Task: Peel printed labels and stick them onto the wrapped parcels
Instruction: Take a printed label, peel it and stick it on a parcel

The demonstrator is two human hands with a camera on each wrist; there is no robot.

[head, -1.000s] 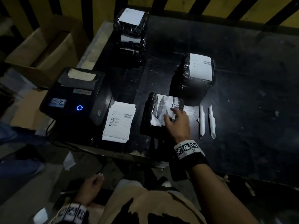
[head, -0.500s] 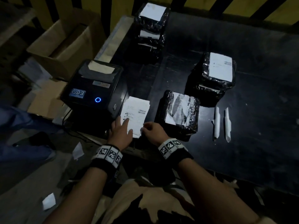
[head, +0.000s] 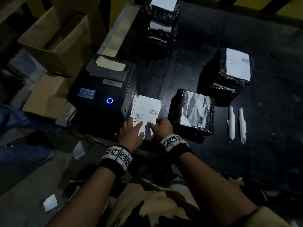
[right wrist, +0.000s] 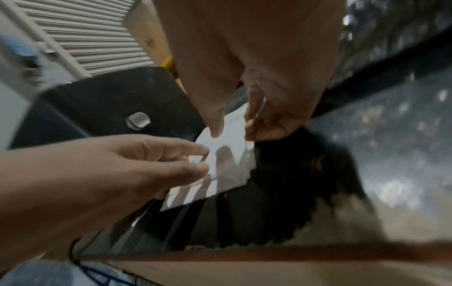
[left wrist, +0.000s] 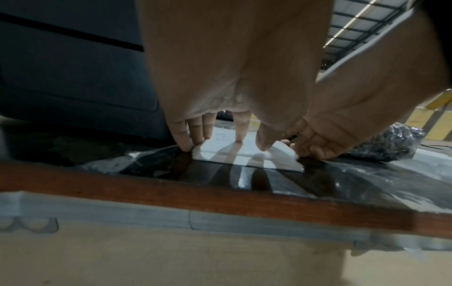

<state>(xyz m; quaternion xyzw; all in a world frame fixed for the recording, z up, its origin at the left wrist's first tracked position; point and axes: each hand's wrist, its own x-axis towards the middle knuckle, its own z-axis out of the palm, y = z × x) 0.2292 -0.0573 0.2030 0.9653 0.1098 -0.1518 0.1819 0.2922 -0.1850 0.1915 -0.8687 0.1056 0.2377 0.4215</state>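
Label [head: 146,110], lying at the table's [head: 270,145] near edge in the frame's centre between printer [head: 100,86] and parcel [head: 191,115], looks thin, light and floppy, best lifted by a corner, where left hand [head: 131,132] presses flat while right hand [head: 161,126] pinches its edge.

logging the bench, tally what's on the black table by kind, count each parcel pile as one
label printer: 1
printed label: 1
wrapped parcel piles: 3
rolled paper strips: 2
total: 7
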